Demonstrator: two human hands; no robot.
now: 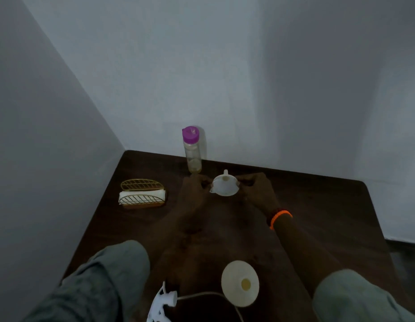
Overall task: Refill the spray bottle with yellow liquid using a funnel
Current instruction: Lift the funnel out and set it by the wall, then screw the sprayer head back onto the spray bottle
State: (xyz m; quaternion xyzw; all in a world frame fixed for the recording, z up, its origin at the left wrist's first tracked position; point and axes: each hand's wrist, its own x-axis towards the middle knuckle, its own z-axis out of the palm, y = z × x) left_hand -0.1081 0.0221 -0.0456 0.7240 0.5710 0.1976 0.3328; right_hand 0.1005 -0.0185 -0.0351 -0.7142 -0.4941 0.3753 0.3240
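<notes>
A white funnel (225,186) is held a little above the dark wooden table (318,205), tilted with its spout pointing away from me. My left hand (194,190) pinches its left rim and my right hand (256,189) pinches its right rim. Behind them, against the wall, stands a clear bottle with a purple cap (192,149) and a little yellow liquid at its bottom. Close to me sits the cream spray bottle (239,283), seen from above, its mouth uncovered and showing yellow inside. Its white spray head (163,300) lies to the left with its tube trailing right.
A gold wire holder with white napkins (142,194) stands on the table's left side. Walls close in the table at the back and left. The table's right edge drops to a dark floor (404,254). My right wrist wears an orange band.
</notes>
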